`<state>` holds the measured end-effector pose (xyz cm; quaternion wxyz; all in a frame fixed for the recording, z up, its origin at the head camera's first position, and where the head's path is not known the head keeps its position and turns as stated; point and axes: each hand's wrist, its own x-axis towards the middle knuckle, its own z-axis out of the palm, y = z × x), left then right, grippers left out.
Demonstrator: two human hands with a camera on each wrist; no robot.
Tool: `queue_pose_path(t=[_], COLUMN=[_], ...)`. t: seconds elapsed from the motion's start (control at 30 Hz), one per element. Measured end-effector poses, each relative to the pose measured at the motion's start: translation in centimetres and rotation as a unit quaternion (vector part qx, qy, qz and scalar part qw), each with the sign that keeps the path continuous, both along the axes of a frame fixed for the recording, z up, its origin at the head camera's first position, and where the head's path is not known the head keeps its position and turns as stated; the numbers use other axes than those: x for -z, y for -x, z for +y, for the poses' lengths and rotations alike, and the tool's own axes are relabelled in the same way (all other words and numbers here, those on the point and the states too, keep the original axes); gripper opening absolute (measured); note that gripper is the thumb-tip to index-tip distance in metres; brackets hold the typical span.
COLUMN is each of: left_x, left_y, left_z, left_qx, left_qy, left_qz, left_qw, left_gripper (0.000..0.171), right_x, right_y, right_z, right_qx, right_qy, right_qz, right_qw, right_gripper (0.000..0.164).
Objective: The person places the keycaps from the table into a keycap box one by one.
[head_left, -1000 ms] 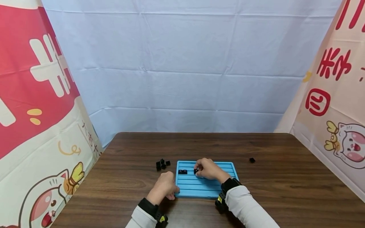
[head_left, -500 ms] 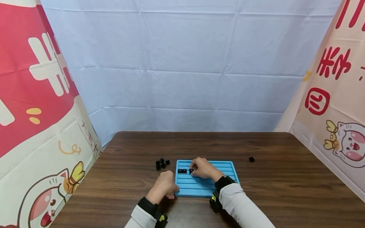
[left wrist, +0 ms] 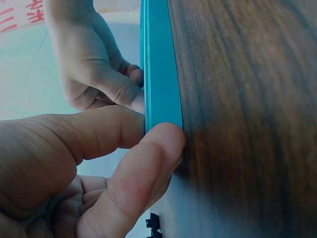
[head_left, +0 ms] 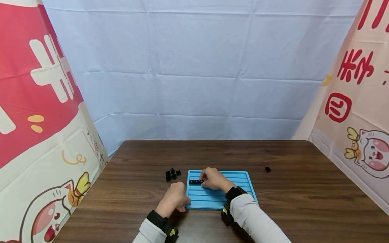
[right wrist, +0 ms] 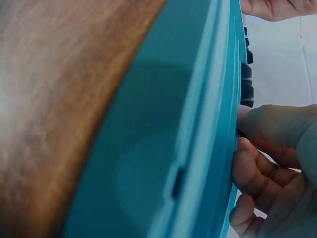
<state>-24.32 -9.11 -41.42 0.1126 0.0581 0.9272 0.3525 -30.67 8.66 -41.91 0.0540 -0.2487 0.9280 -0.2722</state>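
The fingers of the right hand [head_left: 213,179], at the centre of the frame's lower half, are brought together in a pinch on a small black block [head_left: 201,182], mostly hidden by the fingertips. It sits at the right end of a short row with two other black blocks [head_left: 194,182], the row running left to right in the upper left part of a blue tray [head_left: 209,203]; whether the held block touches its neighbour, I cannot tell. The left hand [head_left: 175,197] pinches the tray's lower left corner, thumb against the rim and a finger along the outer side, with barely any gap beyond the tray's edge. The tray lies flat on the bench [head_left: 297,206], its longer side and its parallel ridges running across the frame. A loose cluster of black blocks [head_left: 173,176] lies just left of the tray, and a lone block [head_left: 267,169] well to its right.
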Motion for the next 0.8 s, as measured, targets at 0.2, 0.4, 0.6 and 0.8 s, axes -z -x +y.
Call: queue_pose_path(t=[0.2, 0.4, 0.6, 0.8], left_x=[-0.06, -0.1, -0.19, -0.28], left_y=[-0.03, 0.04, 0.03, -0.04], left_z=[-0.09, -0.14, -0.18, -0.16], left_qx=[0.004, 0.007, 0.005, 0.004], left_qy=[0.001, 0.002, 0.004, 0.002], left_qz=[0.001, -0.004, -0.003, -0.01], left_qw=[1.0, 1.0, 1.0, 0.9999], left_gripper=[0.021, 0.021, 0.021, 0.02], right_x=[0.33, 0.44, 0.02, 0.04], right_y=[0.1, 0.05, -0.16, -0.09], right_z=[0.02, 0.0, 0.15, -0.05], right_qx=[0.0, 0.0, -0.02, -0.005], right_qy=[0.003, 0.009, 0.02, 0.01], right_qz=[0.002, 0.003, 0.015, 0.002], right_qw=[1.0, 1.0, 0.999, 1.0], right_gripper=[0.013, 0.013, 0.013, 0.013])
